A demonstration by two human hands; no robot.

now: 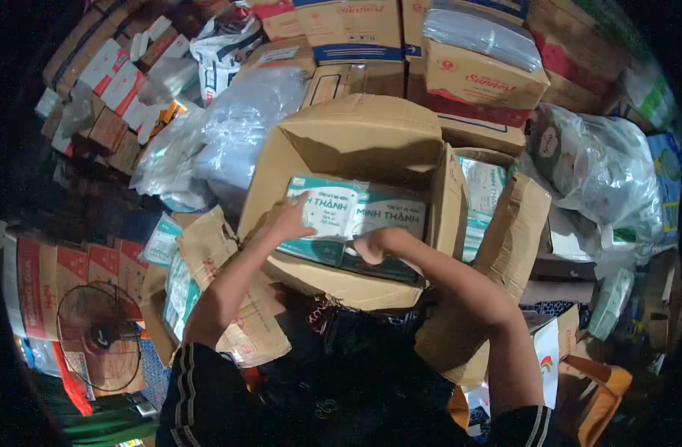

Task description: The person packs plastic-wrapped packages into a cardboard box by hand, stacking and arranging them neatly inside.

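An open cardboard box (356, 292) stands in front of me, its far flap raised. Inside lie green and white printed packs side by side, a left pack (327, 201) and a right pack (389, 211). My left hand (289, 220) rests on the left pack with its fingers spread. Near the lower inner corner of the right pack is my right hand (380, 244), its fingers bent downward; the fingertips and anything between them are hard to make out.
More green packs (481, 186) fill a box at the right. Another open box (156, 298) with packs is at the left. Stacked cartons (348, 30) and clear plastic bags (244, 112) stand behind. A fan (101, 337) is at lower left, an orange stool (607, 380) at lower right.
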